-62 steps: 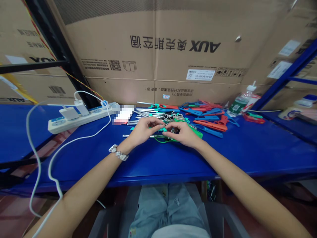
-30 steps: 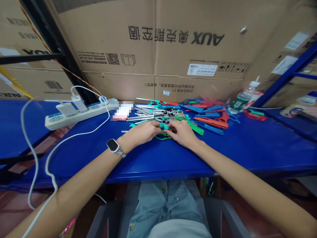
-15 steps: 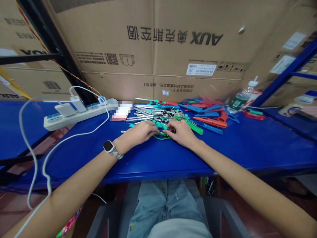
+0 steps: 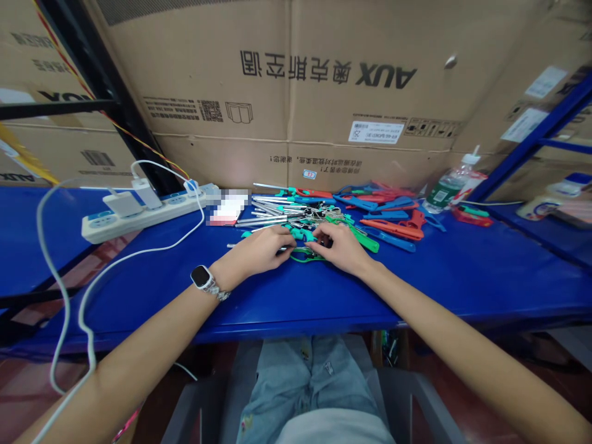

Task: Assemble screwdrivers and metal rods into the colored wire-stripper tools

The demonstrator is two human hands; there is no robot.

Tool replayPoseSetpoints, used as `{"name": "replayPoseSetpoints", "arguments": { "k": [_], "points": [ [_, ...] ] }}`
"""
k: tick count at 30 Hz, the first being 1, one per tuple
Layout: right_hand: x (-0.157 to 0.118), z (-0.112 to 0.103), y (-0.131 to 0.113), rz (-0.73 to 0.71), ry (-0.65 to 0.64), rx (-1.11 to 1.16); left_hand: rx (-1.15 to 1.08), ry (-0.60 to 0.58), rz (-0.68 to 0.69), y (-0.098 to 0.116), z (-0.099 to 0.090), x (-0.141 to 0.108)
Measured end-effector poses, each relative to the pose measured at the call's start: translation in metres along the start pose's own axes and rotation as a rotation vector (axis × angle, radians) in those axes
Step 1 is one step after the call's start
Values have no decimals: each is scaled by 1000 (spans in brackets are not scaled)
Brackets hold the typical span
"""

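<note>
A green handle half of a long-stemmed lighter (image 4: pixel 306 257) lies on the blue table between my hands, with thin metal parts along it. My left hand (image 4: pixel 268 248), wearing a watch, is closed with its fingertips at the left end of this handle. A metal tube (image 4: pixel 231 246) pokes out on the far side of that hand. Thumb and index finger of my right hand (image 4: pixel 341 248) are pinched together over the handle's right end; what they hold is hidden. Teal trigger pieces (image 4: pixel 301 235) lie just beyond my fingertips, beside a pile of metal lighter tubes (image 4: pixel 263 209).
Red, blue and orange handle halves (image 4: pixel 393 216) are heaped behind my right hand. A bottle with a green label (image 4: pixel 441 192) stands at the back right. A power strip (image 4: pixel 104 228) and white cable (image 4: pixel 143 251) lie left. Cardboard (image 4: pixel 314 111) walls the back.
My hands stay at the green handle with only small finger movements. My right fingertips have shifted slightly, and the camera view has moved a little.
</note>
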State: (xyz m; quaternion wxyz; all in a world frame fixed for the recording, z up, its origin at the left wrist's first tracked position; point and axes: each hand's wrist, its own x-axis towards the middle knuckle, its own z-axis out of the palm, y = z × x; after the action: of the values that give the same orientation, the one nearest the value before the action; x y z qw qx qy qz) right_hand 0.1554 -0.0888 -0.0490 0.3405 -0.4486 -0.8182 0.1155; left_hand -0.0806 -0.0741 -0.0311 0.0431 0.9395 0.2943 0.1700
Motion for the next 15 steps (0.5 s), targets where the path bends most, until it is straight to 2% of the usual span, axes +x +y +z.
{"name": "replayPoseSetpoints", "arguments": {
  "k": [7,15],
  "points": [
    [0,-5,-10,-153,14,-94,-137,201,8,13,-10,0],
    [0,-9,-7,-213,-64,-175,-145,185,68,12,-9,-1]
  ]
}}
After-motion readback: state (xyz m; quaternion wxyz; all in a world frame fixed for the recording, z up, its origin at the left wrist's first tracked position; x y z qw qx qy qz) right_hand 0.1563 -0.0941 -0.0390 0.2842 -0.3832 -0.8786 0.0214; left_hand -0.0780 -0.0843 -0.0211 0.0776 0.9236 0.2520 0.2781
